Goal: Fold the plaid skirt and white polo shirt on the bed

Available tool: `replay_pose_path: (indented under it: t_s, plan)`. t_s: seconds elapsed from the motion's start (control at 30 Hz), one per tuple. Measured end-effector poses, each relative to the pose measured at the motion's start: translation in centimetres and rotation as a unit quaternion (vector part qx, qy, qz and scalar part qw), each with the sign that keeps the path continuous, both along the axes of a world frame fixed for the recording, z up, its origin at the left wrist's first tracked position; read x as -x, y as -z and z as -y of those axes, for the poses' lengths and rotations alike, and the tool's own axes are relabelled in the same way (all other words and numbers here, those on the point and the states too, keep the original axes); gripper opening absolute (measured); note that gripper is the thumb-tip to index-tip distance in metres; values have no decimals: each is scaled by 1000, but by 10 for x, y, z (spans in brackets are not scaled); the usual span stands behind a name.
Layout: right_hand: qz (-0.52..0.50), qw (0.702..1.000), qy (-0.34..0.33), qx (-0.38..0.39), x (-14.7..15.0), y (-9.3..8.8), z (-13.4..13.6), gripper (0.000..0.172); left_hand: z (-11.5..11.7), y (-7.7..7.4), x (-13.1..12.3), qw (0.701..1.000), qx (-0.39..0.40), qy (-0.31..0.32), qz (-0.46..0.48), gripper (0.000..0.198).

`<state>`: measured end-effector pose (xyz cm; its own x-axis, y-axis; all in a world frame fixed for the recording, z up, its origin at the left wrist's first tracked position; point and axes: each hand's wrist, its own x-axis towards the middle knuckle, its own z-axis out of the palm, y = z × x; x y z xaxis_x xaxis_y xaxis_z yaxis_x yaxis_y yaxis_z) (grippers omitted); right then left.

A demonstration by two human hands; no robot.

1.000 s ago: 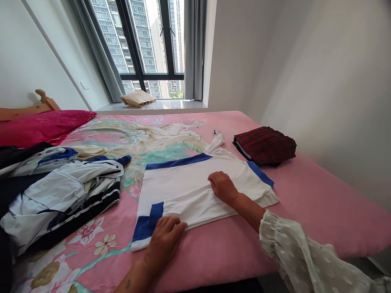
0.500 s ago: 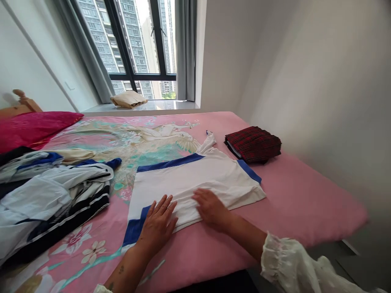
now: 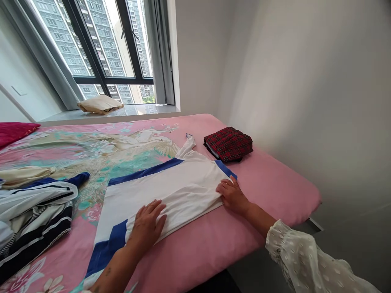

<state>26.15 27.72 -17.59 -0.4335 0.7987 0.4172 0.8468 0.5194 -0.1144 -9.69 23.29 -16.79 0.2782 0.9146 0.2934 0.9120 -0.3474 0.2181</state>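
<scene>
A white garment with blue trim (image 3: 165,179) lies spread on the bed, one side folded over and its surface wrinkled near me. My left hand (image 3: 147,223) rests on its near left part, fingers stretched out and slightly apart. At the garment's right end, close to the blue-edged sleeve opening, my right hand (image 3: 233,196) touches the cloth with its fingers extended and a little bent. Neither hand grips anything that I can see. A twisted white strip of the garment points away toward the window.
A folded red plaid cloth (image 3: 229,143) sits beyond the garment at right. Piled clothes (image 3: 39,211) lie at left on the pink bed sheet (image 3: 195,248). A red pillow (image 3: 16,132) is at far left. A beige folded bundle (image 3: 100,104) rests on the windowsill.
My right hand has slid right along the garment, from its middle to the sleeve end. My left hand stays on the near left part. The view has turned to the right.
</scene>
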Motion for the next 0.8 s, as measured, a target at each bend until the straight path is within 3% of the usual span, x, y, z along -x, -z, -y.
replay_pose_path:
  t_s: [0.07, 0.23, 0.4, 0.47, 0.6, 0.8]
  plan:
    - [-7, 1000, -4, -21, 0, 3, 1, 20, -17, -6, -21, 1000, 2, 10, 23, 33]
    - [-69, 995, 2, -74, 0, 14, 11, 18, -66, -20, -76, 996, 87, -8, 21, 37]
    - [-99, 992, 18, -73, -5, 18, 8, 34, -109, -24, -117, 988, 146, -39, 1, 33]
    - [-106, 992, 26, -67, -9, 19, 5, 41, -120, -26, -123, 985, 166, -41, 6, 27]
    - [-145, 987, 20, -71, -21, 23, -1, 29, -126, -28, -121, 984, 168, -30, 50, 28]
    - [-162, 984, 44, -58, -29, 29, -4, 22, -125, -14, -119, 985, 135, -68, 85, 26]
